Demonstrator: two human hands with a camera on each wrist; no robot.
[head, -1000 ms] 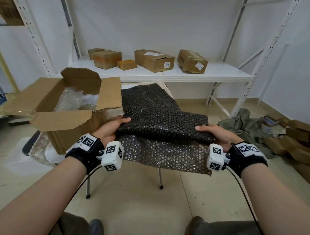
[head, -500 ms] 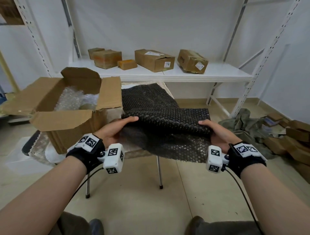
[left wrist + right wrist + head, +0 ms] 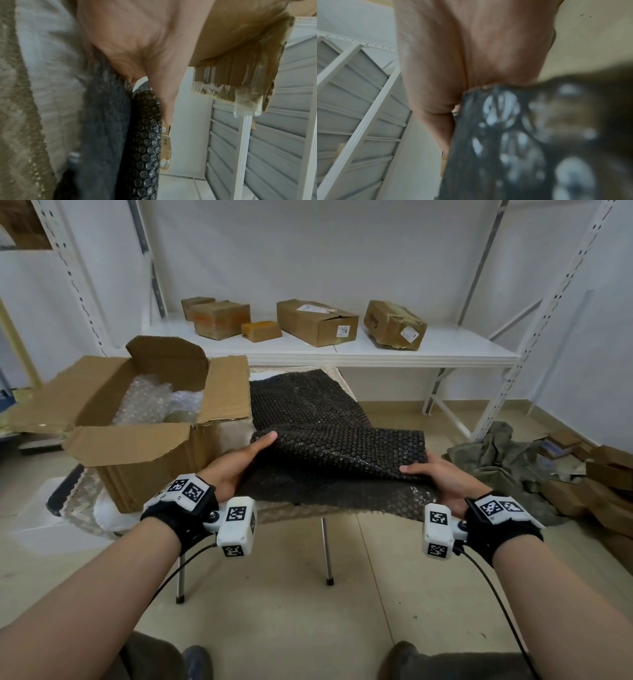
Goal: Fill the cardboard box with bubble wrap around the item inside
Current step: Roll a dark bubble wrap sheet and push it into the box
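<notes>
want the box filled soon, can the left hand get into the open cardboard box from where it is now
Probably yes, once freed. The left hand sits just right of the cardboard box, whose flaps stand open with nothing over the top. But it now grips the black bubble wrap together with the right hand.

Even, soft indoor light is seen in the head view, with only faint shadows on the floor (image 3: 308, 611); straight shelf posts (image 3: 534, 313) are bent by the wide lens. Small glints are caught on the bubble wrap (image 3: 335, 446). Both wrist views are smeared, and the bubble wrap is badly out of focus in the right one.
</notes>
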